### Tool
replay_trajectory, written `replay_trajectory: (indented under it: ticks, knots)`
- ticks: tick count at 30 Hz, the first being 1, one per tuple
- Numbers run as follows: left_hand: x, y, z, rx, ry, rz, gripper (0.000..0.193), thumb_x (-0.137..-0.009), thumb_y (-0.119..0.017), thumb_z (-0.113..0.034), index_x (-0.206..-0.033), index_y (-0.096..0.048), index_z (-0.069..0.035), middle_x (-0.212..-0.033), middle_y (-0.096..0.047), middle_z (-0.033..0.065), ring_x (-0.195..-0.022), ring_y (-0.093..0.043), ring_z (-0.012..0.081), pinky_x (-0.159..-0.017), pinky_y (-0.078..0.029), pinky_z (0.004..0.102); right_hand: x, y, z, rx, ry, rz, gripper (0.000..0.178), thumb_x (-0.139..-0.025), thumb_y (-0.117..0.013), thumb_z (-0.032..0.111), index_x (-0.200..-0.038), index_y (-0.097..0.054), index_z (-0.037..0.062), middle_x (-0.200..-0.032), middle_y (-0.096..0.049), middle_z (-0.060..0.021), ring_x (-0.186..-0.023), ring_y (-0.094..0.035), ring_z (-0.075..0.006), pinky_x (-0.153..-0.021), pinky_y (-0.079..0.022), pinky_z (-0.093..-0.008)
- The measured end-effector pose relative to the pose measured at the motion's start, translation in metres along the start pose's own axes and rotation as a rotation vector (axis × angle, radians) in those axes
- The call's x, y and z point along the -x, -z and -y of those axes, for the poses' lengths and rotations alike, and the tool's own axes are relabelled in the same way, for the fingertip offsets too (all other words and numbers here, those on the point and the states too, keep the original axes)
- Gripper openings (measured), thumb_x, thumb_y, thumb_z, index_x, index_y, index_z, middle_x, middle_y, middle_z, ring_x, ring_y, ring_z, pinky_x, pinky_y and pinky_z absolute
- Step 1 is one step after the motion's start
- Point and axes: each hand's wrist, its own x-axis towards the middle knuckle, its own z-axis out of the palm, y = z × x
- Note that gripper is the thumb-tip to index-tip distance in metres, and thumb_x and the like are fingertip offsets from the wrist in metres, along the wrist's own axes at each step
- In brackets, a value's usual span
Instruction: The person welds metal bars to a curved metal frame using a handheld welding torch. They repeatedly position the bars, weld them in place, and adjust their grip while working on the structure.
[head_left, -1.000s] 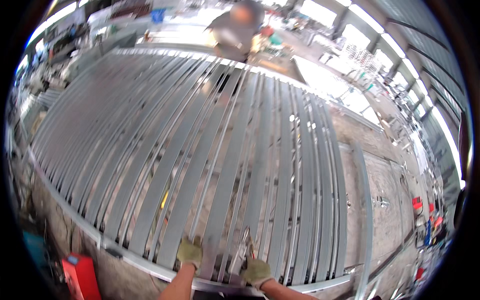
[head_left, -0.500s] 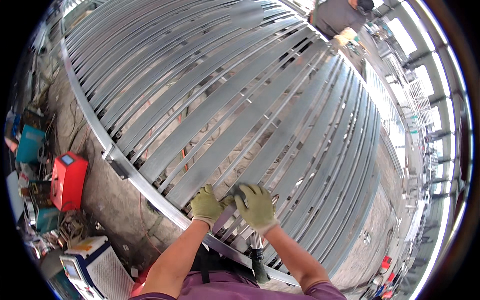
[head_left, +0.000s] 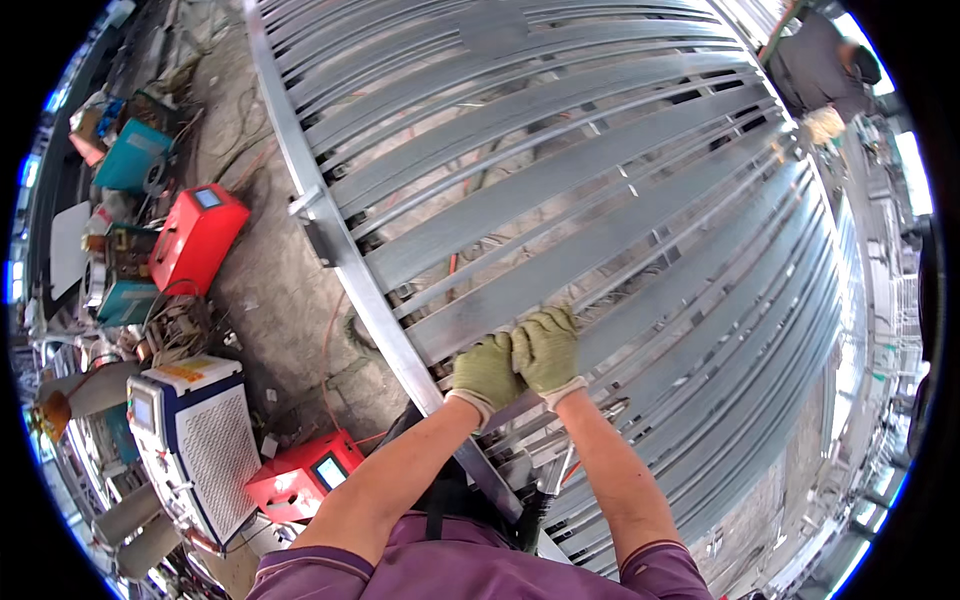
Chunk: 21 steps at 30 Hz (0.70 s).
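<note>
Over the metal slats (head_left: 560, 272), the gloved left hand (head_left: 486, 374) and right hand (head_left: 546, 350) touch, fingers curled; whether they grip anything, I can't tell.

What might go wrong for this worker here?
A pinch seems possible: the gloved left hand and right hand are side by side at metal slats with gaps between them. The handheld tool beside the right forearm might get knocked by that arm.
</note>
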Motion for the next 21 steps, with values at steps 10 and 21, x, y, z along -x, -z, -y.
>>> replay_trajectory:
  ticks: [10, 21]
  knots:
    - [0.01, -0.012, 0.0, 0.103, -0.084, -0.063, 0.062, -0.086, -0.084, -0.042, -0.129, -0.064, -0.002, -0.12, -0.076, 0.0223, -0.109, -0.078, 0.0424, -0.092, -0.064, 0.0531, 0.009, 0.002, 0.0, -0.032, 0.035, -0.016, 0.02, -0.099, -0.07, 0.023, -0.093, -0.074, 0.0039, -0.102, -0.074, -0.0166, -0.11, -0.066, -0.0429, -0.121, -0.043, -0.0611]
    - [0.137, 0.012, 0.035, 0.215, -0.247, -0.466, 0.066, -0.093, -0.08, -0.031, -0.148, -0.062, 0.001, -0.14, -0.071, 0.0228, -0.128, -0.069, 0.0437, -0.109, -0.055, 0.0519, 0.02, -0.021, -0.015, -0.012, 0.054, -0.078, 0.021, -0.102, -0.068, 0.021, -0.095, -0.073, 0.0021, -0.105, -0.075, -0.0163, -0.11, -0.068, -0.0399, -0.125, -0.042, -0.0593]
